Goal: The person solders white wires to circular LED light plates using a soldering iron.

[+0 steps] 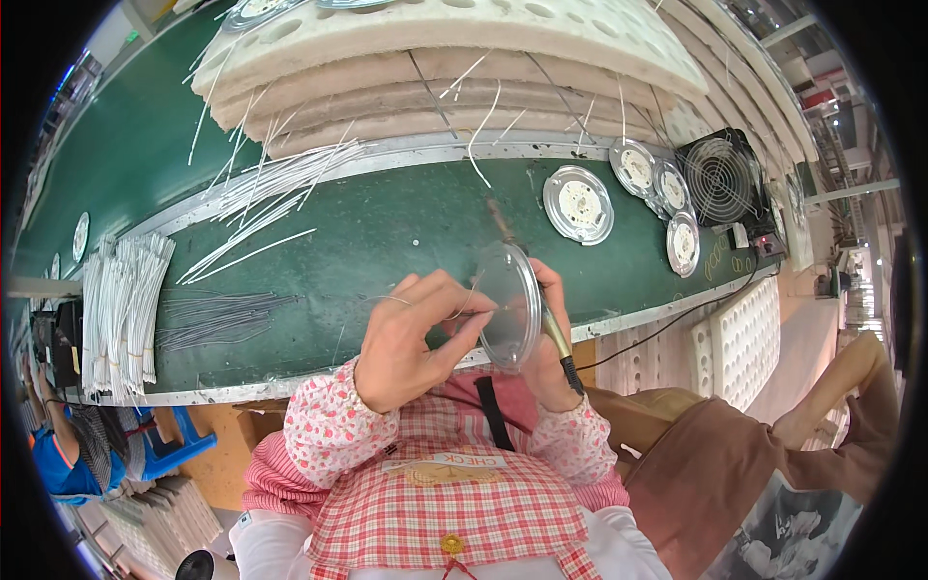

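Observation:
Near the table's front edge my left hand (pixel 416 333) is closed in a pinch on a thin wire (pixel 380 298), its fingertips at the face of a clear round lamp disc (pixel 522 319). The disc stands tilted on edge. My right hand (pixel 549 372) is partly hidden behind it, closed around the disc and a soldering iron (pixel 554 329). The iron's tip points away from me, over the green table, and its cord runs down past my wrist. Beyond them a round lamp disc with a white board (pixel 580 203) lies on the table.
White wires (pixel 261 198), a bundle of white wires (pixel 126 309) and grey wires (pixel 213 314) lie left. Stacked foam trays (pixel 435 48) line the far side. Several smaller discs (pixel 633 169) lie beside a black fan (pixel 720 179). Another person's arm (pixel 831 387) shows right.

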The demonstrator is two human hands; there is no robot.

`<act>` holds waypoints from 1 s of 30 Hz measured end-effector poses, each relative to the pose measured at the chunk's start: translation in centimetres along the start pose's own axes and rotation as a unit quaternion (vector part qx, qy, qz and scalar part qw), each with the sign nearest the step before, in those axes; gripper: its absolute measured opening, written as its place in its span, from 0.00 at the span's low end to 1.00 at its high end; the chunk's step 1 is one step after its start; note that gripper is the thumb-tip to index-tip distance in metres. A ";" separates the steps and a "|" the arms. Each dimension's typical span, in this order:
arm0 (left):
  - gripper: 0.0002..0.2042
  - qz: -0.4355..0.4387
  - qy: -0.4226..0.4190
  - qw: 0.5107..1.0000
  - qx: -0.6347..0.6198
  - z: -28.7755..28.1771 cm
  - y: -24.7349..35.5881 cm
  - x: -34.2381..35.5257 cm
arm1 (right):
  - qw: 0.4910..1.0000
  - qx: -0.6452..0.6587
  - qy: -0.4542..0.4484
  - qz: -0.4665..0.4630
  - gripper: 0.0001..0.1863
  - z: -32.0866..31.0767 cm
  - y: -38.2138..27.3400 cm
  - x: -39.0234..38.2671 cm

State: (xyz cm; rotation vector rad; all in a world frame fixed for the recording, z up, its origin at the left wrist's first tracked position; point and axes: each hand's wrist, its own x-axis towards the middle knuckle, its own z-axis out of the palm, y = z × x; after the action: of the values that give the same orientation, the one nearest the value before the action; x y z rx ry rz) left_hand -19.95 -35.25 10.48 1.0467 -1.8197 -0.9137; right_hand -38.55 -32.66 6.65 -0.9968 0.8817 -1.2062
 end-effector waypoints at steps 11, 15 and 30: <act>0.09 -0.105 -0.027 0.994 -0.024 -0.9 -3.6 -1.0 | 0.883 -0.447 -0.004 -0.144 0.55 -0.2 -1.1 0.2; 0.10 -0.107 -0.024 0.994 -0.029 -0.7 -4.0 -0.8 | 0.913 -0.365 -0.098 -0.153 0.60 -1.2 0.7 2.2; 0.15 -0.183 0.046 0.974 0.128 1.1 -3.0 -0.2 | 0.799 -0.536 0.083 -0.259 0.50 2.6 1.3 1.4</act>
State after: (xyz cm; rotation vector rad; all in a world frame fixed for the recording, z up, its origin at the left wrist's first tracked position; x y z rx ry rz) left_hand -19.98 -36.06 7.38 1.5992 -1.7271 -0.8375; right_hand -35.47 -33.62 6.23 -2.1816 1.5633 -1.2187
